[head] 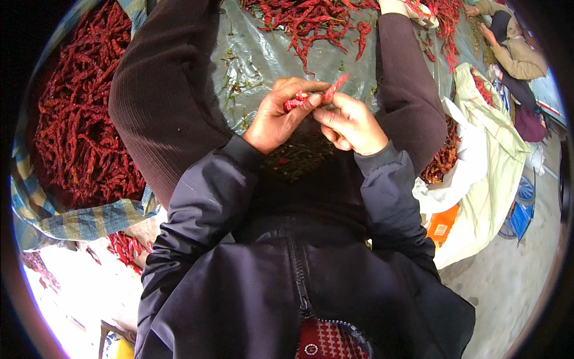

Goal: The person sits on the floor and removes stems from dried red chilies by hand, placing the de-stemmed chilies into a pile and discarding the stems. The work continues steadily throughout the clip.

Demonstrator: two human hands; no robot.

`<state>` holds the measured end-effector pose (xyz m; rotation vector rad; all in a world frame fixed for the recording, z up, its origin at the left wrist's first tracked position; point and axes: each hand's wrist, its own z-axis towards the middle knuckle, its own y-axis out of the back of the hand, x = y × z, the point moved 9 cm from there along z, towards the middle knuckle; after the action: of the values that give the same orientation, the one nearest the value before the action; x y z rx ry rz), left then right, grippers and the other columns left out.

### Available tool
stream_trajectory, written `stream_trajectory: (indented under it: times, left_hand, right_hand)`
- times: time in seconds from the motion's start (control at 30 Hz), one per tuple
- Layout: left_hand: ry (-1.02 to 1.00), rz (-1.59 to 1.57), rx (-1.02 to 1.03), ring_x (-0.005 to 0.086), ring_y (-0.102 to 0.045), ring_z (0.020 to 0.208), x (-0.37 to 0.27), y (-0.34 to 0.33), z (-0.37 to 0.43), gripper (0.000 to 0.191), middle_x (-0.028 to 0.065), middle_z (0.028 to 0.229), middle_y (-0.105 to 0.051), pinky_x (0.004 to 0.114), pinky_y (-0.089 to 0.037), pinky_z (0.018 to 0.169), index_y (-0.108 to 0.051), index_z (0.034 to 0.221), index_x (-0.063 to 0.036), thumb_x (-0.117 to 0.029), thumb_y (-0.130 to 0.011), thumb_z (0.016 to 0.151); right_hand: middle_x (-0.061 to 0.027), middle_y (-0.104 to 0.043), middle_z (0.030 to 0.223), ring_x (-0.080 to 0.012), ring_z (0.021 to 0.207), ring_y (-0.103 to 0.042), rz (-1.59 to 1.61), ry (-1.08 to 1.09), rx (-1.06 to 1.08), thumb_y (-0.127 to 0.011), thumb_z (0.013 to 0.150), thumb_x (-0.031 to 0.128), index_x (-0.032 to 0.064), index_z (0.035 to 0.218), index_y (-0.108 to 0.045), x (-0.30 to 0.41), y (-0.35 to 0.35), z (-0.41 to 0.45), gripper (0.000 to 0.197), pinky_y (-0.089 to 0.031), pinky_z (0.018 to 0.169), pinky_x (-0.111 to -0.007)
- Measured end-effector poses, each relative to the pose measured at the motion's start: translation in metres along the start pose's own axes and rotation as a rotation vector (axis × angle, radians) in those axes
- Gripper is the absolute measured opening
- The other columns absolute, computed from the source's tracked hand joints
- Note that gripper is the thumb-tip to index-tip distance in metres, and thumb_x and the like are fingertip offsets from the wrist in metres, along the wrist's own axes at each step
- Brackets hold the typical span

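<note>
My left hand (279,111) is closed around red chilli peppers (296,101), whose ends show between thumb and fingers. Beside its thumb tip, the thumb and forefinger of my right hand (352,122) pinch another red chilli (335,87) that points up and away. Both hands meet above my lap, between my spread knees. Below them lies a dark heap of stems and plant bits (298,155), partly hidden by the hands and sleeves. A pile of red chillies (309,22) rests on the plastic sheet (264,49) in front of me.
A checked woven sack (85,224) full of chillies (85,116) stands at my left. On my right are a white sack (471,166) with chillies, a pale green sack (502,134) and an orange container (441,226). Another person (515,49) works at the upper right.
</note>
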<state>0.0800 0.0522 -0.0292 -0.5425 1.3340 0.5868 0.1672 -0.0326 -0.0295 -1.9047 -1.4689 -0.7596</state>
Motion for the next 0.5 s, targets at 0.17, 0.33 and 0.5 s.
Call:
stream_trajectory:
  times: [0.17, 0.33, 0.5]
  left_hand:
    - [0.208, -0.257, -0.031, 0.0128, -0.059, 0.083, 0.023, 0.001, -0.006, 0.012, 0.0026, 0.092, -0.063, 0.023, -0.045, 0.081, -0.063, 0.102, -0.0025, -0.010, -0.058, 0.093]
    - [0.556, -0.732, -0.075, 0.0050, -0.050, 0.063, 0.035, -0.005, -0.018, 0.014, 0.0021, 0.080, -0.061, 0.019, -0.038, 0.054, -0.062, 0.095, -0.0049, -0.018, -0.056, 0.095]
    - [0.423, -0.949, -0.279, 0.0058, -0.047, 0.060, 0.027, 0.009, -0.012, 0.011, 0.0027, 0.082, -0.062, 0.020, -0.038, 0.054, -0.058, 0.098, -0.0050, -0.015, -0.054, 0.096]
  right_hand:
    - [-0.0014, -0.059, 0.069, -0.0090, 0.056, -0.053, -0.368, 0.298, -0.067, -0.063, 0.090, 0.018, -0.0011, 0.097, -0.060, 0.003, 0.003, 0.002, 0.021, -0.043, 0.052, -0.023]
    - [-0.0008, -0.057, 0.066, -0.0089, 0.059, -0.052, -0.681, 0.215, 0.026, -0.063, 0.090, 0.018, 0.0007, 0.084, -0.056, 0.025, -0.018, -0.007, 0.020, -0.042, 0.054, -0.026]
    - [0.0017, -0.052, 0.064, -0.0039, 0.054, -0.045, -0.123, 0.229, -0.177, -0.058, 0.094, 0.022, 0.0034, 0.084, -0.058, 0.023, -0.010, 0.007, 0.022, -0.035, 0.048, -0.020]
